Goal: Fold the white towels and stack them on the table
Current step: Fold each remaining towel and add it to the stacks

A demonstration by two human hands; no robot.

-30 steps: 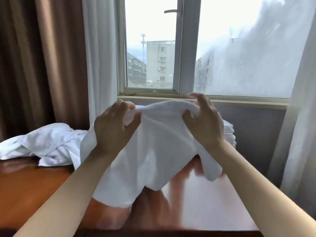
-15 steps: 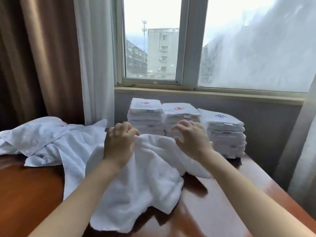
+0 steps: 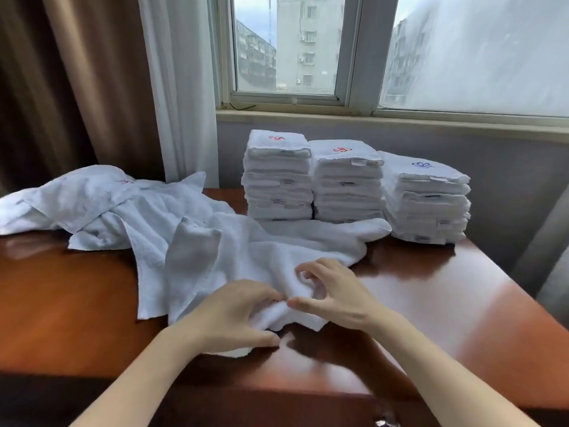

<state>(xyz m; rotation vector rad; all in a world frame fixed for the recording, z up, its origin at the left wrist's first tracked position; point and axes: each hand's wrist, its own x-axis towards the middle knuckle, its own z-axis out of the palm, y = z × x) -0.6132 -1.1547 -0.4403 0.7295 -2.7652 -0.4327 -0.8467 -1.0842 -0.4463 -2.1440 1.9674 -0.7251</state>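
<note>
2 arms reach forward, low over table [image 3: 462, 303]. Left hand [image 3: 228, 315] and right hand [image 3: 332, 297] side by side, both pinch near edge of towel [image 3: 261, 260].

Both hands, left hand [image 3: 229, 315] and right hand [image 3: 334, 295], pinch a crumpled white towel [image 3: 261, 251] on the table [image 3: 446, 303] before three folded stacks [image 3: 348, 180]

1. A reddish-brown wooden bench [image 3: 462, 303] is set before the window sill [image 3: 400, 121], and daylight is reflected in its top.
2. A brown curtain [image 3: 77, 87] and a white sheer curtain [image 3: 181, 87] are hung at the left.
3. Apartment blocks [image 3: 308, 41] are seen through the clear pane [image 3: 286, 81]; the right pane [image 3: 492, 50] is hazed.
</note>
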